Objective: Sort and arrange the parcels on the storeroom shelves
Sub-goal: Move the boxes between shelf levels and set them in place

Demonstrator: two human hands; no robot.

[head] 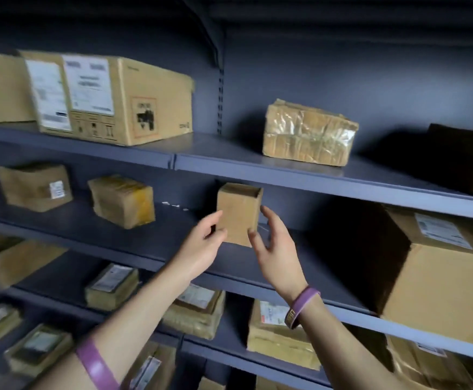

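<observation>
A small plain cardboard box [239,213] stands upright on the middle shelf [145,240], near its centre. My left hand [205,243] holds the box's lower left edge, thumb on the front face and fingers along the side. On the other side my right hand [274,246] has loosely spread fingers. Its thumb touches the lower right corner and its fingertips lie beside the right edge. Both forearms wear purple wristbands.
Left of the box on the same shelf lie a taped yellow-brown parcel [123,201] and a labelled brown parcel [34,187]. A large carton [440,277] fills the right end. The upper shelf holds a big labelled carton [111,99] and a taped parcel [308,133]. Lower shelves carry several parcels.
</observation>
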